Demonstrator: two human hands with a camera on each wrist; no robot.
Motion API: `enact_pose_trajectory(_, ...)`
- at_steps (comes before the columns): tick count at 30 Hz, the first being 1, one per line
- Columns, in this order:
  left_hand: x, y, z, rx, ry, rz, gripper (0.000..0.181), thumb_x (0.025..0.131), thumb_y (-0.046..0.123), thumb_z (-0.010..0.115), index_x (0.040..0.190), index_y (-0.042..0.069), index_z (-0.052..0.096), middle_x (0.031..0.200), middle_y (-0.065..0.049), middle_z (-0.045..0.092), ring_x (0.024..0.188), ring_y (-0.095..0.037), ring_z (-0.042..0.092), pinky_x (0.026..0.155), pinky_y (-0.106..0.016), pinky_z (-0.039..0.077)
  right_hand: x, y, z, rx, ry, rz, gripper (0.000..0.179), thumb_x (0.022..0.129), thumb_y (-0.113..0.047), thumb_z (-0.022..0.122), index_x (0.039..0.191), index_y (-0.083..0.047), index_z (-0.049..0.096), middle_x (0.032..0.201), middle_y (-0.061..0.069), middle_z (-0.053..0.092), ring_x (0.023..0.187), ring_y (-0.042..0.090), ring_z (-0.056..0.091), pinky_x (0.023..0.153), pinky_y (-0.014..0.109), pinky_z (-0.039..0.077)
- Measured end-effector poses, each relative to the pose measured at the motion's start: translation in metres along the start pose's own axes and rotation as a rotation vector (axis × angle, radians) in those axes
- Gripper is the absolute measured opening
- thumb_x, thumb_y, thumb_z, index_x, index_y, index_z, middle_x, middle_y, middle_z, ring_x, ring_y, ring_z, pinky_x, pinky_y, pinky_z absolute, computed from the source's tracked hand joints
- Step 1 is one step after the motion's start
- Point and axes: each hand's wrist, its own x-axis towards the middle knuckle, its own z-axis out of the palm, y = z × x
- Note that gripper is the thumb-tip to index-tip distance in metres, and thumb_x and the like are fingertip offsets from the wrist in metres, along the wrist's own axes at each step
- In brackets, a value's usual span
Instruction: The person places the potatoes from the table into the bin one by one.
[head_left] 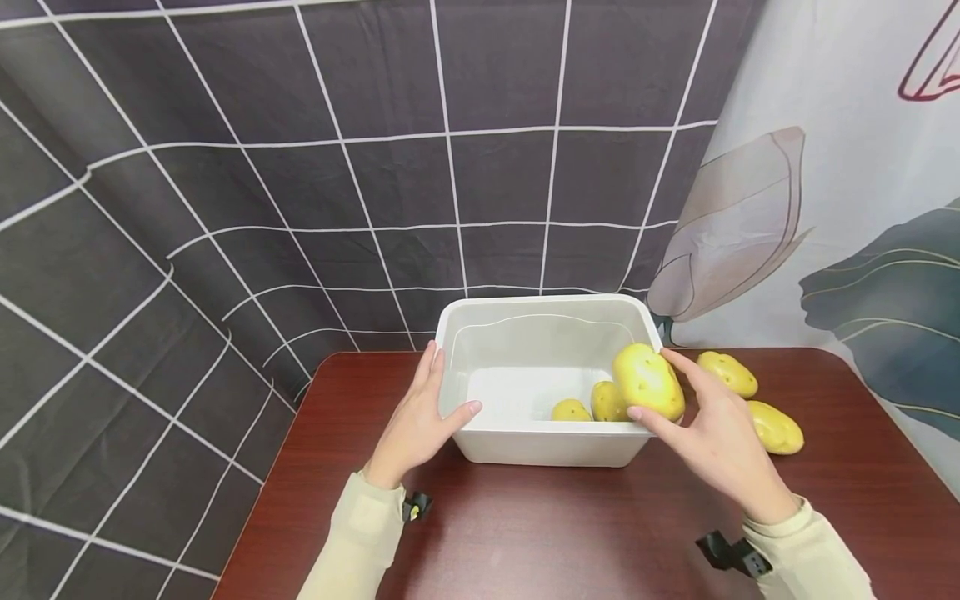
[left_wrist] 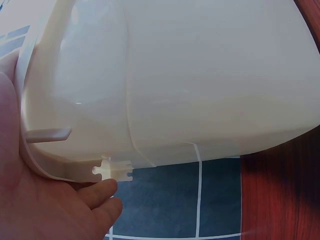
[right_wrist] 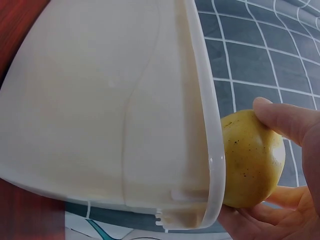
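Observation:
In the head view a white plastic bin (head_left: 536,446) stands on the table, with two yellow potatoes (head_left: 572,410) lying in its front right part. My right hand (head_left: 720,433) holds another potato (head_left: 647,379) between thumb and fingers, over the bin's right rim. The right wrist view shows this potato (right_wrist: 252,160) just above the rim. My left hand (head_left: 420,421) rests against the bin's left side, fingers nearly straight along the outside and thumb by the front rim. In the left wrist view its fingertips (left_wrist: 107,210) lie near a notched tab under the rim.
Two more potatoes, one farther back (head_left: 727,373) and one nearer (head_left: 776,427), lie on the dark red table (head_left: 540,533) to the right of the bin. A dark curtain with white grid lines (head_left: 390,183) hangs behind and to the left; a pale patterned curtain (head_left: 847,167) hangs at the right.

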Motion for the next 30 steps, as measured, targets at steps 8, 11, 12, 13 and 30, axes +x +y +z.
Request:
enact_pose_trajectory(8, 0.0, 0.001, 0.0, 0.004, 0.005, 0.0, 0.099, 0.092, 0.063, 0.059, 0.161, 0.006, 0.017, 0.169, 0.001, 0.002, 0.152, -0.022, 0.017, 0.116, -0.051, 0.029, 0.002, -0.003, 0.005, 0.019, -0.03, 0.006, 0.085, 0.075, -0.035, 0.09, 0.143, -0.002, 0.052, 0.11, 0.017, 0.065, 0.082, 0.026, 0.057, 0.068, 0.035, 0.045)
enact_pose_trajectory(11, 0.0, 0.001, 0.0, 0.003, 0.007, -0.001, 0.099, 0.092, 0.063, 0.059, 0.161, 0.006, 0.017, 0.169, 0.001, 0.002, 0.152, -0.022, 0.018, 0.116, -0.051, 0.029, 0.003, -0.005, 0.007, 0.033, -0.056, 0.028, 0.085, 0.077, -0.036, 0.088, 0.145, -0.002, 0.05, 0.129, 0.023, 0.062, 0.098, 0.035, 0.061, 0.078, 0.049, 0.05)
enact_pose_trajectory(12, 0.0, 0.001, 0.0, 0.001, 0.007, -0.003, 0.099, 0.092, 0.063, 0.06, 0.161, 0.006, 0.017, 0.169, 0.001, 0.002, 0.152, -0.022, 0.018, 0.116, -0.051, 0.029, 0.003, -0.005, 0.007, 0.034, -0.061, 0.033, 0.085, 0.077, -0.037, 0.088, 0.145, -0.002, 0.05, 0.131, 0.024, 0.061, 0.101, 0.036, 0.062, 0.081, 0.053, 0.049)
enact_pose_trajectory(13, 0.0, 0.001, 0.0, 0.001, 0.007, -0.004, 0.098, 0.092, 0.062, 0.06, 0.161, 0.006, 0.017, 0.169, 0.001, 0.003, 0.152, -0.023, 0.018, 0.116, -0.051, 0.03, 0.003, -0.005, 0.008, 0.037, -0.066, 0.035, 0.085, 0.078, -0.037, 0.088, 0.145, -0.002, 0.05, 0.133, 0.025, 0.06, 0.104, 0.038, 0.062, 0.083, 0.055, 0.049)
enact_pose_trajectory(30, 0.0, 0.001, 0.0, -0.001, 0.012, 0.005, 0.098, 0.092, 0.062, 0.06, 0.161, 0.005, 0.017, 0.169, 0.001, 0.002, 0.152, -0.022, 0.017, 0.116, -0.05, 0.029, 0.005, -0.008, 0.019, 0.062, -0.051, -0.009, 0.081, 0.078, -0.036, 0.088, 0.142, 0.0, 0.053, 0.132, 0.024, 0.061, 0.103, 0.04, 0.067, 0.083, 0.056, 0.052)
